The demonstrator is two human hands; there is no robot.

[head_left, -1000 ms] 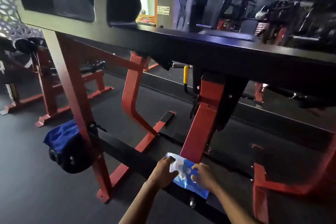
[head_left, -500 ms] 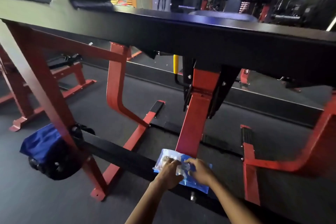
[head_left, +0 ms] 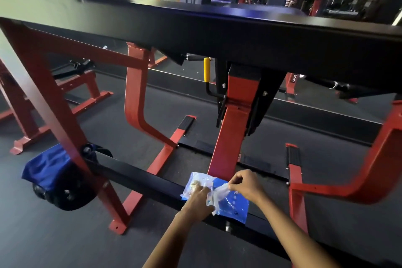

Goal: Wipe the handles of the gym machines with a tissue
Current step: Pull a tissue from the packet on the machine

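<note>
A blue and clear tissue pack (head_left: 230, 202) is lying on the low black bar (head_left: 139, 180) of a red and black gym machine (head_left: 235, 137), just in front of the foot of its red middle post. The left hand (head_left: 196, 201) is resting on the near left part of the pack, fingers bent down over it and pressing it onto the bar; whether they are curling round its edge I cannot tell. The right hand (head_left: 244, 185) is hovering just above the pack's far right side, thumb and fingertips pinching a white tissue (head_left: 218, 194) that is stretching from the pinch down toward the pack's opening and hanging crumpled beside the left hand. The 2 hands are sitting close together, the tissue running between them. A wide black pad (head_left: 261, 35) is spanning the machine above, and a yellow handle (head_left: 206, 69) is hanging below it, well behind the hands. At the left end of the bar a black roller (head_left: 65, 189) is sitting with a blue cloth (head_left: 46, 165) draped over its top. 2 red curved arms are flanking the post, each ending near a black foot plate on the dark floor (head_left: 43, 235). More red frames are standing at far left, and blurred equipment is showing in the dim background.
</note>
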